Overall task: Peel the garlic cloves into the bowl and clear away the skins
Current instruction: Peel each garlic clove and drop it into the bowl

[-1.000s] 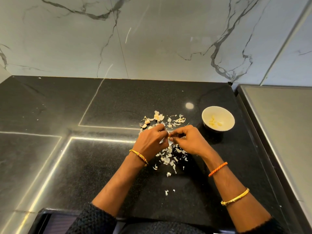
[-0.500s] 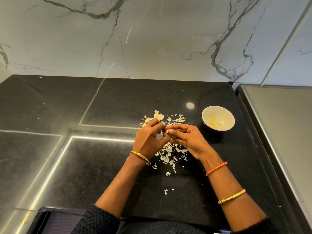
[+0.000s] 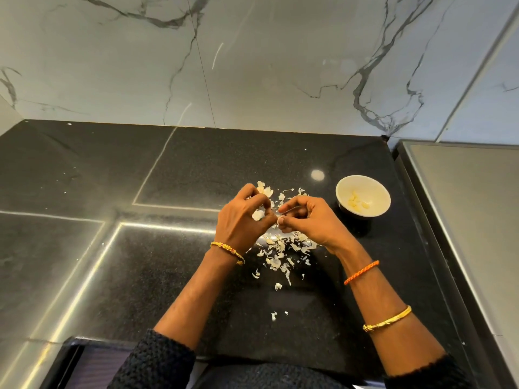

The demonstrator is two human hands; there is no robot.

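Both hands meet above the black counter [image 3: 174, 169]. Left hand [image 3: 241, 220] has its fingers curled round a pale garlic clove [image 3: 257, 214], and right hand [image 3: 306, 221] pinches at the clove's end with thumb and forefinger, so the fingertips of the two hands touch. Loose garlic skins [image 3: 280, 252] lie scattered on the counter under and behind the hands. White bowl [image 3: 362, 198] stands near, to the right of the right hand, with a few peeled cloves [image 3: 357, 203] inside.
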